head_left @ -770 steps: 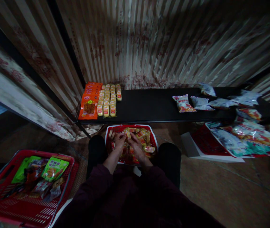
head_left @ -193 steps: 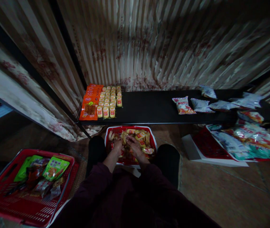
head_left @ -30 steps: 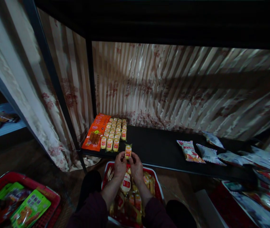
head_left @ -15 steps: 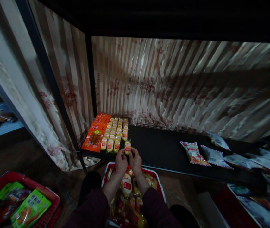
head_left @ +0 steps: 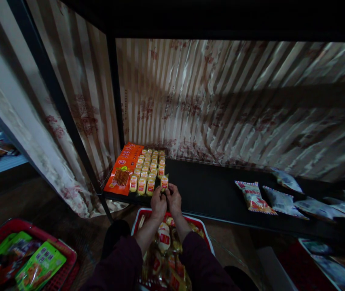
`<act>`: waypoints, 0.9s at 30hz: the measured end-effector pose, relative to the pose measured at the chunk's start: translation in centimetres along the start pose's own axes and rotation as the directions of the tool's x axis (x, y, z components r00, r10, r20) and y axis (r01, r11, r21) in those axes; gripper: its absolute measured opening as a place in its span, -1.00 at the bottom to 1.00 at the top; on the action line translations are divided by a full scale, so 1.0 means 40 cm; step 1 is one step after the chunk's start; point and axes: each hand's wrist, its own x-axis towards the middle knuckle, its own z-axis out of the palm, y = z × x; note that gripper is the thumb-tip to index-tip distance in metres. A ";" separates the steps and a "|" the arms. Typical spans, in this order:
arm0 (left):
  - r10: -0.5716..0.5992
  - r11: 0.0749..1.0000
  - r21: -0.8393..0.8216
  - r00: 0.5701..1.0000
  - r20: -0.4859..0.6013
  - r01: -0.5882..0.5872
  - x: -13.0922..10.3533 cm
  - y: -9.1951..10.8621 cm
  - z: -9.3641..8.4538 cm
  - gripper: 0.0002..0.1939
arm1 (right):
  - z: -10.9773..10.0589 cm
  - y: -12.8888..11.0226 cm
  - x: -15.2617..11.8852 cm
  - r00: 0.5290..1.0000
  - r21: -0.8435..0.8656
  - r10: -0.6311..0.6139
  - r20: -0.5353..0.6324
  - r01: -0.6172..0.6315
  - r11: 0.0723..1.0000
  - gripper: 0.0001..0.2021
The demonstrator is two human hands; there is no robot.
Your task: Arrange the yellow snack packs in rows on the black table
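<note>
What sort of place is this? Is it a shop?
It might be a small shop or stockroom: a black shelf bears orange packets and rows of little wrapped snacks, and a red basket holds green packets.

Both sleeves (head_left: 123, 260) I can see are deep plum, plain and fairly roomy, so dark that they sink almost to black toward the elbows. They stop partway along the forearms (head_left: 146, 234), leaving the left hand (head_left: 159, 205) and right hand (head_left: 174, 201) bare. The trousers (head_left: 116, 235), glimpsed at the knees, look black, their detail lost in shadow.
</note>
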 end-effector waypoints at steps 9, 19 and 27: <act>0.047 0.995 0.094 0.999 -0.004 -0.046 0.021 -0.018 0.021 -0.63 | 0.020 0.006 0.035 1.000 0.024 0.006 0.010 -0.006 1.000 -0.71; 0.069 0.963 0.259 0.997 0.037 -0.076 0.032 -0.007 0.029 -0.59 | 0.032 0.000 0.053 0.999 -0.025 0.016 0.035 -0.015 1.000 -0.72; 0.076 0.960 0.264 0.995 0.065 -0.090 0.034 -0.005 0.032 -0.57 | 0.041 0.003 0.062 0.999 -0.042 0.022 0.024 -0.021 0.999 -0.73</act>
